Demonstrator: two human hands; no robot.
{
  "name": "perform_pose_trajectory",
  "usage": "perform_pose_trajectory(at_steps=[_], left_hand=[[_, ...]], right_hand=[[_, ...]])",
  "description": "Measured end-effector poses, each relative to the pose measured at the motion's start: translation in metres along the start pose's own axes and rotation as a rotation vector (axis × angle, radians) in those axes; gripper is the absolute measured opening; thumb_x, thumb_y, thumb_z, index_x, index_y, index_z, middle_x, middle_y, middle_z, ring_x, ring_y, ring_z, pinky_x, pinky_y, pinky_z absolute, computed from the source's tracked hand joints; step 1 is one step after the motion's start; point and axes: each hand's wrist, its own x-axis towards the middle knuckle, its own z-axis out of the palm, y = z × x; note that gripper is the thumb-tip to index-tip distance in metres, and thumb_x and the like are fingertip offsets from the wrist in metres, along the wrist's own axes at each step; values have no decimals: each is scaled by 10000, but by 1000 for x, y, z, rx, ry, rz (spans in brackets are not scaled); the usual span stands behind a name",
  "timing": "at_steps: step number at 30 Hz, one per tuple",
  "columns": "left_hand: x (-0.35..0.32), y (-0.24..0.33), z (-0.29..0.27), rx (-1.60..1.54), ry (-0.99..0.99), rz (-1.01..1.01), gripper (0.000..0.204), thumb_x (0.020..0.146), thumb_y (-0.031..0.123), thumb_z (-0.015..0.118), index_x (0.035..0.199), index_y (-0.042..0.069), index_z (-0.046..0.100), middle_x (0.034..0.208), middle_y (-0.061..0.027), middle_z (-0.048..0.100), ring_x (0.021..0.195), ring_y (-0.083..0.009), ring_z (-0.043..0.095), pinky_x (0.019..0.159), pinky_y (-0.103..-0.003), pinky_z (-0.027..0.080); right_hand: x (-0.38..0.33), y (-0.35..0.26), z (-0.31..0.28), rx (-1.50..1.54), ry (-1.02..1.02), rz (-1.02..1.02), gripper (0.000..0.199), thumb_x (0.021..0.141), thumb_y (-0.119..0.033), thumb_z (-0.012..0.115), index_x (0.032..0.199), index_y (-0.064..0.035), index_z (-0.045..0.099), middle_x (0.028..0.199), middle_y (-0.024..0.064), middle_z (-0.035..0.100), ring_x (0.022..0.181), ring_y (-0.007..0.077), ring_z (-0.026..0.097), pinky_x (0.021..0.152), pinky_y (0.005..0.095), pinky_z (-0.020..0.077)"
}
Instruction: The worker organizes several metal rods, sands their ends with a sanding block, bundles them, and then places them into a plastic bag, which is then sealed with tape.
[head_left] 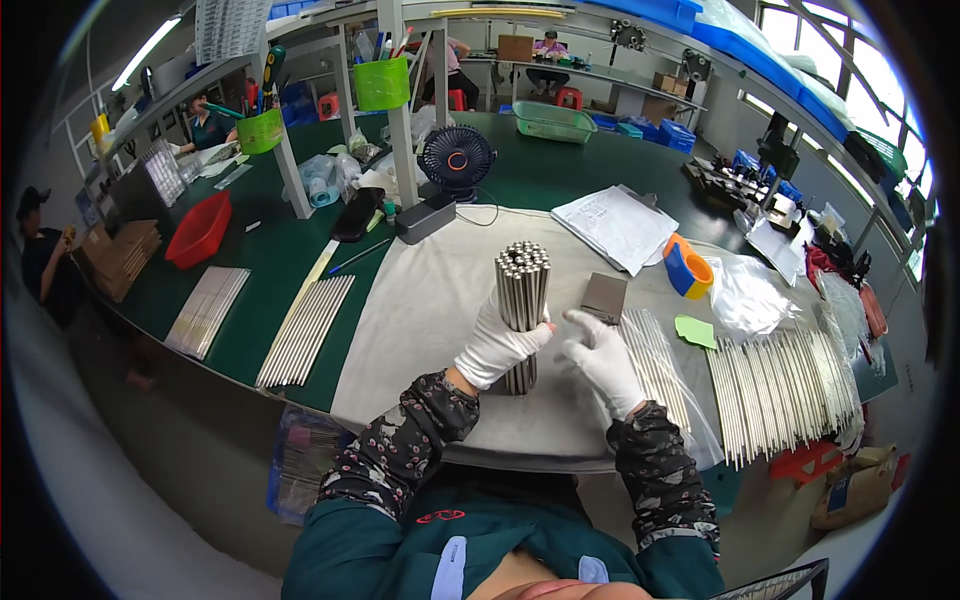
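Note:
My left hand (497,345), in a white glove with bare fingertips, is closed around an upright bundle of metal rods (522,290). The bundle's round ends face up, and its lower part shows beneath my hand, over the grey cloth (440,300). To the right of the bundle, apart from it, my gloved right hand (606,362) is open with its fingers partly bent, holding nothing that I can see. Just beyond it lies a grey metal block (604,297). Beside that hand, rods in a clear plastic bag (660,365) rest on the cloth.
More rods (780,390) lie in a row at right, others (308,330) at left. A blue and orange tape dispenser (688,268), papers on a clipboard (618,225), a black fan (457,162) and a red tray (199,229) stand around. Shelf posts (402,140) rise from the green table.

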Motion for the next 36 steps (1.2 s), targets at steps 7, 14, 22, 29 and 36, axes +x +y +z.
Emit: perform_pose_trajectory(at_steps=[7,14,22,29,36], left_hand=[[1,-14,15,318,5,237,438,684,109,694,1063,35,486,943,-79,583,871,-194,591,741,-298,481],[-12,-22,27,397,41,215,499,647,111,675,1093,40,463,912,-90,602,820,-250,614,716,-337,491],[6,21,22,299,-2,301,463,675,98,701,1071,25,474,940,-86,577,858,-197,592,733,-317,479],[25,58,20,-194,-15,-58,439,670,-20,647,1041,48,424,830,4,511,738,-43,531,651,-201,458],[26,45,14,-40,57,56,429,683,-70,607,1044,81,430,790,0,527,720,-70,519,642,-225,447]], right_hand=[[-3,-96,29,174,-3,-516,803,661,-138,716,1336,-11,300,1133,121,515,1093,177,501,887,291,421],[-4,-101,27,347,3,-395,658,599,-25,659,1214,-24,426,926,47,548,814,95,523,786,234,435],[12,-97,18,349,-236,-257,869,581,-201,760,1317,-13,337,1200,101,497,1038,166,500,927,280,383],[80,-20,-53,-172,380,-268,899,697,-594,627,1331,-22,348,1349,201,374,1233,294,384,986,361,338],[74,3,-15,-1125,368,272,874,593,-536,679,1295,-84,422,1303,236,376,1144,332,453,902,422,402]])
